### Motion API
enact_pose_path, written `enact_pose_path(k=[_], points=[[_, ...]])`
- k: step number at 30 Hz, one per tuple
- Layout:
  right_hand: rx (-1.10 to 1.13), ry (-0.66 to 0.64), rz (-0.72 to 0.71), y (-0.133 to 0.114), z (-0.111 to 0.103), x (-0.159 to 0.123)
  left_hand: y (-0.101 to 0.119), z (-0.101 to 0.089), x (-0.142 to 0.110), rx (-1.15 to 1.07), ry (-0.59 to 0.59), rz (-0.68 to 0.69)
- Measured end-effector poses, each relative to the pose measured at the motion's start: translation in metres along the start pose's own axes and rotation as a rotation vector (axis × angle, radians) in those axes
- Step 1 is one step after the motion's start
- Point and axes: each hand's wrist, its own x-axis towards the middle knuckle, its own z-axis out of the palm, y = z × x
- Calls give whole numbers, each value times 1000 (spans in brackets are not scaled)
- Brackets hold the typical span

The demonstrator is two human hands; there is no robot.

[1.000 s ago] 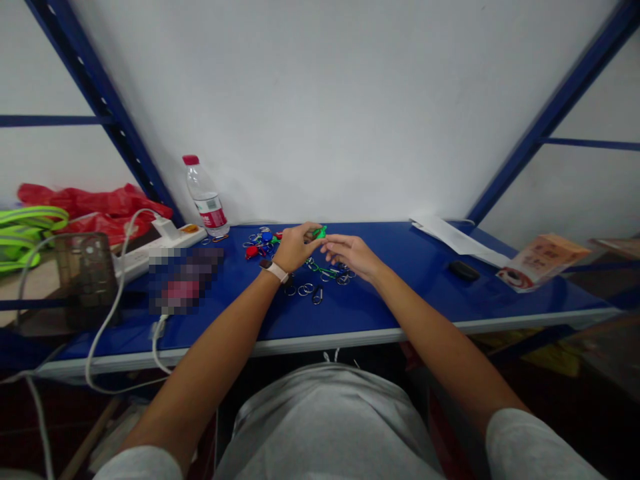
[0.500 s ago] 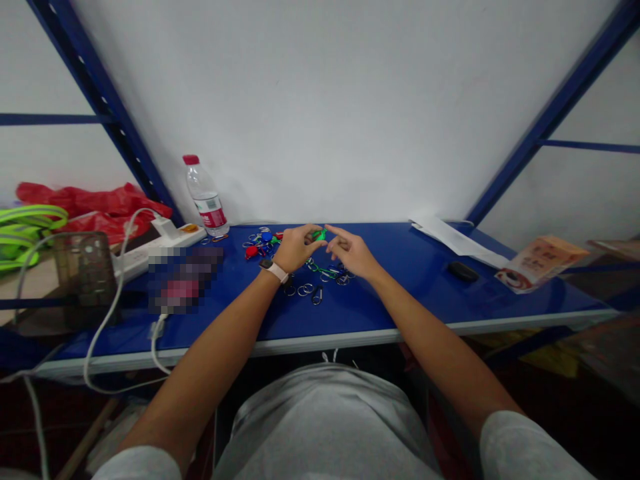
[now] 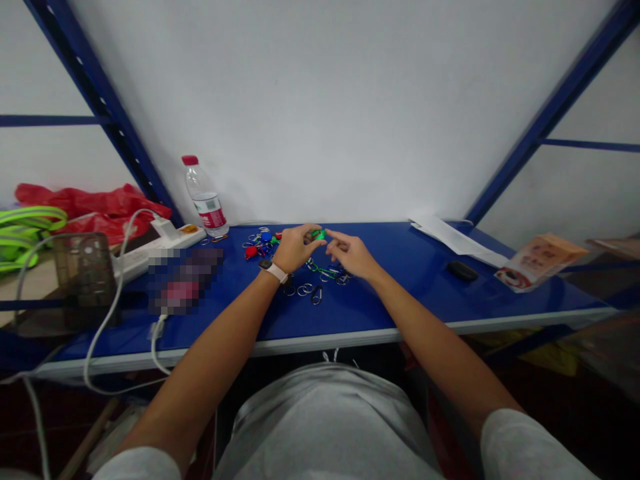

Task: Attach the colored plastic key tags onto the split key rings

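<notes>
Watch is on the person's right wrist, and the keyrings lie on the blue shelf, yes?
No: the head view shows the watch on the left wrist, just behind the left hand, not the right. The keyrings do lie on the blue shelf.

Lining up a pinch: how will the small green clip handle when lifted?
The small green clip looks hard and glossy: probably stiff, light, slippery to pinch. Being tiny, it could drop among the nearby metal rings.
</notes>
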Motion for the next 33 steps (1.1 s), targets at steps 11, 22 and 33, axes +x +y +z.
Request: enact_pose_path(k=[11, 22, 33], points=[[-39, -26, 38, -4, 3, -1, 0, 1, 1, 8, -4, -2], [-85, 211, 34, -8, -3, 2, 0, 1, 0, 12, -149, 70], [-184, 213, 49, -4, -3, 2, -2, 4, 0, -12, -187, 125]])
